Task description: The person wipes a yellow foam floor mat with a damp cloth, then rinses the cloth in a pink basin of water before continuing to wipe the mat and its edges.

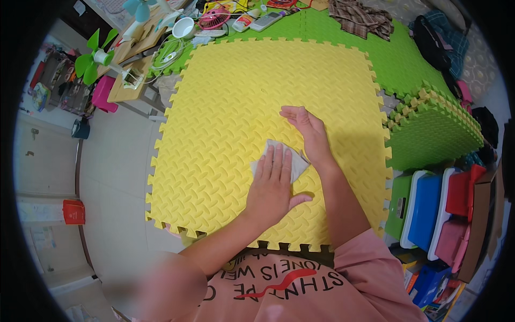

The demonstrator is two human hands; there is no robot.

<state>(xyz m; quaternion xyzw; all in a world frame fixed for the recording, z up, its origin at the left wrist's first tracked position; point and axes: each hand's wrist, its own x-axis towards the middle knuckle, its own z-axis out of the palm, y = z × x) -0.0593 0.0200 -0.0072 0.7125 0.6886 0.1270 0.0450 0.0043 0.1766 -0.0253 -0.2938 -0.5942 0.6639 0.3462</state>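
My left hand (271,185) lies palm down on a folded pale grey cloth (298,166), its straight fingers pressing the cloth against a yellow foam mat (225,100). The thumb points off to the right, outside the cloth. Just beyond and to the right, my right hand (312,133) rests on its edge near the cloth, with nothing in it; its fingers point left and its thumb stands a little apart. The mat has a raised tread pattern and notched, interlocking edges. Part of the cloth is hidden beneath my left fingers.
Green foam mats (418,76) lie behind, with more stacked at right (438,133). Storage bins (428,209) stand on the right. A green-bladed fan (94,58) sits at a wooden table (132,82) on the left. A white bowl (183,27) and crumpled plaid cloth (362,18) lie at the back.
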